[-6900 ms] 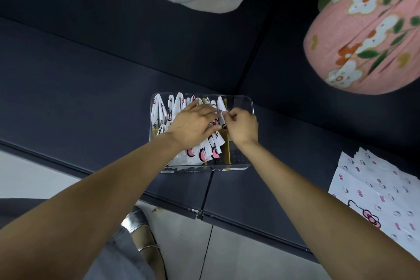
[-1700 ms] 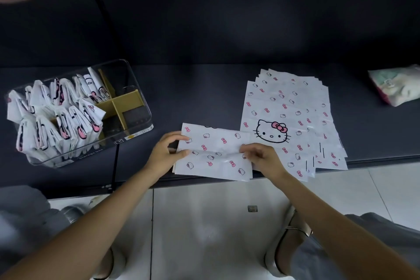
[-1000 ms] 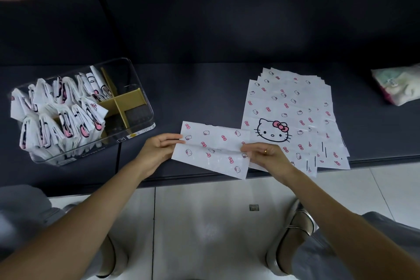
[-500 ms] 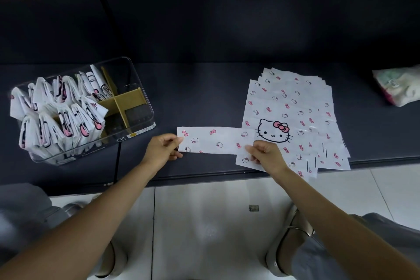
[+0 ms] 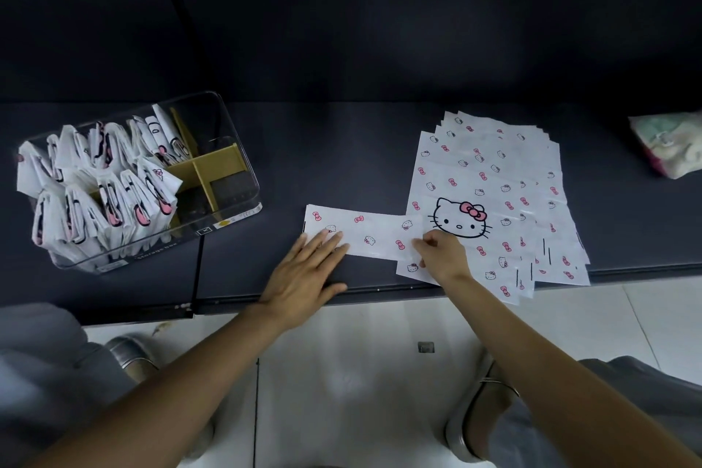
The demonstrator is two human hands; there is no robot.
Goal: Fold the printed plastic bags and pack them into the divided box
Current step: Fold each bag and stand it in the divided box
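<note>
Lying flat near the front edge of the dark tabletop (image 5: 342,148), the folded bag strip (image 5: 364,234) runs left to right, its right end overlapping the lower left corner of the stack of flat printed bags (image 5: 490,179). The left hand (image 5: 307,270) rests on the strip's left end with fingers (image 5: 326,243) straight and spread, pressing it down. The right hand (image 5: 442,255) sits at the strip's right end, its fingers curled and seeming to pinch the edge there, though the exact grip is hard to make out. So the strip's long axis spans the gap between the two hands, one at each end; either end could be carried over toward the other for the next fold, I'd guess. The clear divided box (image 5: 231,148) stands well off to the left, nearer the left hand, most of its sections crammed with folded bags (image 5: 110,179) standing upright, while the compartments at its right end look unfilled.
</note>
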